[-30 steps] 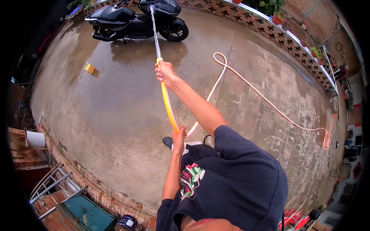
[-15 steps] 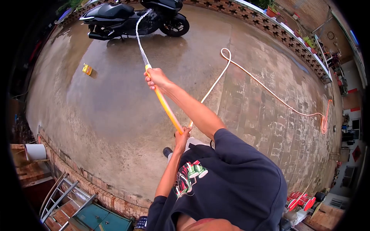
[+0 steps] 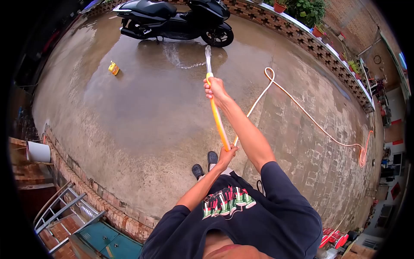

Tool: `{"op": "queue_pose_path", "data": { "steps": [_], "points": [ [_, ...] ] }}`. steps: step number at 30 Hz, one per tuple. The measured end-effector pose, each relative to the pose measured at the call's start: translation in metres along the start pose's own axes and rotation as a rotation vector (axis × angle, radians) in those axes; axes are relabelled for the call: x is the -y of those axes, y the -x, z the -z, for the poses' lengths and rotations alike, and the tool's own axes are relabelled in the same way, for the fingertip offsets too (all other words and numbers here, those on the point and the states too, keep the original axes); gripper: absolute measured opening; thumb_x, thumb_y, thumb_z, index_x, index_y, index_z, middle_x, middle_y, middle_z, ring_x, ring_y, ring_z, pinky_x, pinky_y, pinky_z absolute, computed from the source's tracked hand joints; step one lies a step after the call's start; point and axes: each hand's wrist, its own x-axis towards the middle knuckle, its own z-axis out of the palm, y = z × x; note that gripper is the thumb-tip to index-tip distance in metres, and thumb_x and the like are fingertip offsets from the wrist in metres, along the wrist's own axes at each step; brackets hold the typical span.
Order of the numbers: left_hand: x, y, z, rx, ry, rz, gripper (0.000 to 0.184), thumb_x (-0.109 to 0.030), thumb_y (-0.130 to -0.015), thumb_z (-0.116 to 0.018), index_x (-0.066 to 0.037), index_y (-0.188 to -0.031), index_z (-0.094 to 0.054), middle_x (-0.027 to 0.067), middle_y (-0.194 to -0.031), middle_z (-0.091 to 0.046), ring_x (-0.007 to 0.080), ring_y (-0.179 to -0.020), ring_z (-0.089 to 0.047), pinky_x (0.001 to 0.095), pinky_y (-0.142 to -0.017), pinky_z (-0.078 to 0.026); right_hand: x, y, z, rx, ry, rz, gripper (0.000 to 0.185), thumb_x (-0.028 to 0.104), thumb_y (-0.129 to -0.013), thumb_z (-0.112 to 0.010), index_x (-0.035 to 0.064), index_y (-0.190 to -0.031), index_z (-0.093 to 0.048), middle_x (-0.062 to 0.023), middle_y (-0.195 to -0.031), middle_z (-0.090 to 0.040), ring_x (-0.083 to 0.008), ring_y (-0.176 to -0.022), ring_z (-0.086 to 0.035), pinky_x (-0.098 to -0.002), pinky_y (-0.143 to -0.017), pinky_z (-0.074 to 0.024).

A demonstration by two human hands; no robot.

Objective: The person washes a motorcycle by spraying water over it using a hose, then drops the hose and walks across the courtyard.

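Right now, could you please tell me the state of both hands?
Left hand: closed, holding the yellow hose farther back.
Right hand: closed, holding the same hose near its spouting end.

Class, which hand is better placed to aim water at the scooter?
Probably the right hand: it grips the yellow hose just behind its open end and is nearer the black scooter. The left hand holds the hose farther back.

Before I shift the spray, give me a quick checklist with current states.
1. Right hand gripping the hose near its outlet: ok.
2. Left hand gripping farther back: ok.
3. Water stream flowing: ok.
4. Stream reaching the scooter: cannot tell; its visible tip appears just below the front wheel.
5. Hose free of loops: not ok; one loop lies to the right.
6. Yellow bottle apart from the hose: ok.
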Motion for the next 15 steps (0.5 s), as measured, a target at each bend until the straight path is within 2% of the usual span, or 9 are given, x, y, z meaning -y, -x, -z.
{"op": "queue_pose_path", "data": {
  "steps": [4,12,15],
  "points": [
    [-0.007,-0.009,0.0,-0.025,0.119,0.042,0.033,-0.014,-0.088,-0.069,-0.011,-0.063,-0.048,-0.0059,-0.056,-0.04,0.0058,-0.048,-0.034,0.0257,-0.046,-0.025,-0.015,-0.036,0.006,-0.077,0.042,-0.07,0.017,0.019,-0.098,-0.041,0.0035,-0.099,-0.048,0.001,-0.068,-0.043,-0.005,-0.044,-0.032,-0.0239,-0.037,-0.0294],
    [-0.017,-0.041,-0.012,-0.035,0.046,0.09,0.032,-0.016,-0.087,-0.069,-0.012,-0.064,-0.048,-0.0061,-0.056,-0.04,0.0061,-0.048,-0.035,0.0255,-0.047,-0.027,-0.012,-0.076,0.024,-0.088,-0.005,-0.183,0.017,0.02,-0.099,-0.041,0.0048,-0.097,-0.047,0.0011,-0.067,-0.043,-0.0049,-0.043,-0.032,-0.0241,-0.037,-0.0284],
    [-0.014,-0.049,-0.017,-0.045,-0.011,0.114,0.031,-0.018,-0.087,-0.069,-0.012,-0.065,-0.048,-0.0062,-0.056,-0.041,0.0065,-0.048,-0.036,0.0257,-0.047,-0.028,-0.009,-0.082,0.032,-0.06,0.066,-0.213,0.017,0.021,-0.099,-0.041,0.0054,-0.096,-0.047,0.0013,-0.067,-0.043,-0.0049,-0.043,-0.032,-0.0241,-0.037,-0.0281]
  ]
}}
